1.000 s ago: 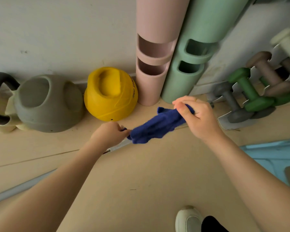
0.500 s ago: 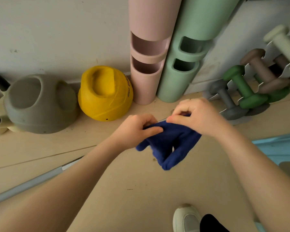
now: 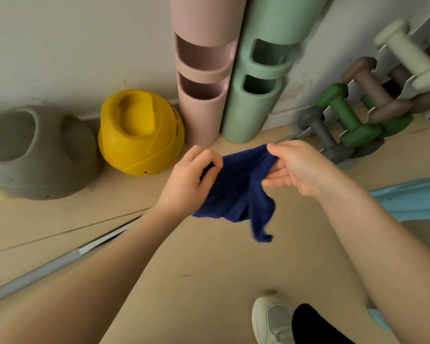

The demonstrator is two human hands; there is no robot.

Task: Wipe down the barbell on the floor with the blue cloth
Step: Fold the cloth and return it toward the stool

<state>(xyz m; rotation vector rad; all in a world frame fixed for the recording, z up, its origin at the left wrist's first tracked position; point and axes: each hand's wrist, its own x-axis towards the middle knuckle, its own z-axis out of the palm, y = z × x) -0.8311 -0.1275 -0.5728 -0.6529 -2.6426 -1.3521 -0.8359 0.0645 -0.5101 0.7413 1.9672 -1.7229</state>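
The dark blue terry cloth (image 3: pixel 236 187) hangs in the air above the tan floor (image 3: pixel 209 264), stretched between both hands. The left hand (image 3: pixel 186 180) pinches its left edge with curled fingers; the right hand (image 3: pixel 296 165) pinches the upper right corner. The long grey metal barbell (image 3: pixel 47 266) lies on the floor below the left forearm. By the wall, a metal rack (image 3: pixel 353 88) holds green, grey, brown and cream dumbbells.

Dark lettering on the yellow weight ball (image 3: pixel 140 132), partly legible, ending in "PRO".
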